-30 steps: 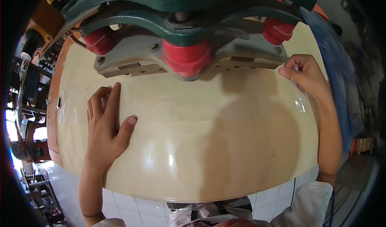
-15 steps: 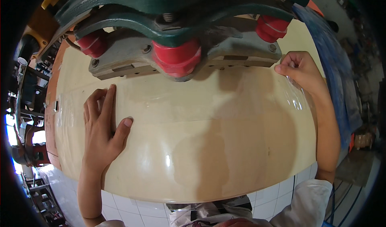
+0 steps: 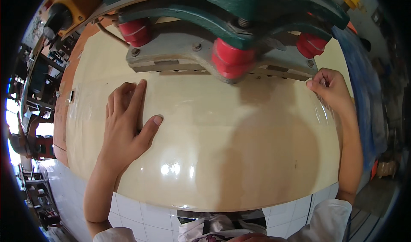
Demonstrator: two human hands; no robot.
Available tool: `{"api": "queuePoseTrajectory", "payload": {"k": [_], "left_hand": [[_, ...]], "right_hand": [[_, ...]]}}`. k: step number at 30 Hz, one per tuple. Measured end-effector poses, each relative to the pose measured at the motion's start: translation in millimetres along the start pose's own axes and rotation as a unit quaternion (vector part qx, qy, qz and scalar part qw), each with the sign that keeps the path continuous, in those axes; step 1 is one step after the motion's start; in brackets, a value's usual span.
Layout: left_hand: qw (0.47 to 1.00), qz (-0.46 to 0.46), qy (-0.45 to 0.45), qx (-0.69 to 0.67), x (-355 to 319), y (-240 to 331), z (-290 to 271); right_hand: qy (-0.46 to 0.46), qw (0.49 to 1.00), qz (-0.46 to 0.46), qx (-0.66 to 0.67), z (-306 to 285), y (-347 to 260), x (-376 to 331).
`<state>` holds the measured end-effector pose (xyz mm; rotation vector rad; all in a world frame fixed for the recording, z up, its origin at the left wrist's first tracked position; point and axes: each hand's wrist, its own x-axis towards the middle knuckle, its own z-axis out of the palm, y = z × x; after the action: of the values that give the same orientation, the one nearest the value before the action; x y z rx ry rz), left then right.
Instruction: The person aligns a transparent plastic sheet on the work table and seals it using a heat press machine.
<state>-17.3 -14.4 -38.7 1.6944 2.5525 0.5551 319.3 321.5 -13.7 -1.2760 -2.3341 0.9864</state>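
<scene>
My left hand [image 3: 128,124] lies on the cream work surface [image 3: 171,195], fingers pointing away and thumb spread, over thin clear plastic sheeting. On the right, thumb and forefinger of my right hand [image 3: 332,91] pinch the edge of a clear plastic sheet [image 3: 324,113], which wrinkles and shines just below them. That hand is by the right end of a grey metal press plate [image 3: 175,49]. My left fingertips sit just in front of the plate's left end. How far the sheet reaches under the plate is hidden.
Above the plate hangs a dark green machine frame [image 3: 291,6] with red fittings [image 3: 231,60]. A small dark metal piece [image 3: 71,96] lies at the table's left side. Blue plastic sheeting [image 3: 364,96] drapes along the right, and a yellow machine part [image 3: 83,8] stands far left.
The view has shifted, so the machine and both hands appear farther right. My right hand keeps its pinch on the sheet, and my left hand stays spread on the surface.
</scene>
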Motion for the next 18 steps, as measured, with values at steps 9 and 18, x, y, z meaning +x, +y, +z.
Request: {"api": "queuePoseTrajectory", "payload": {"k": [9,18], "left_hand": [[0.999,0.038,0.021,0.015,0.6,-7.8,1.4],[0.998,0.045,0.037,0.013,-4.1,-13.0,1.8]], "right_hand": [[-0.021,0.927,-0.267,-0.262,-13.6,-62.1,-63.2],[-0.155,0.873,-0.431,-0.166,105.9,-105.3,-83.8]]}}
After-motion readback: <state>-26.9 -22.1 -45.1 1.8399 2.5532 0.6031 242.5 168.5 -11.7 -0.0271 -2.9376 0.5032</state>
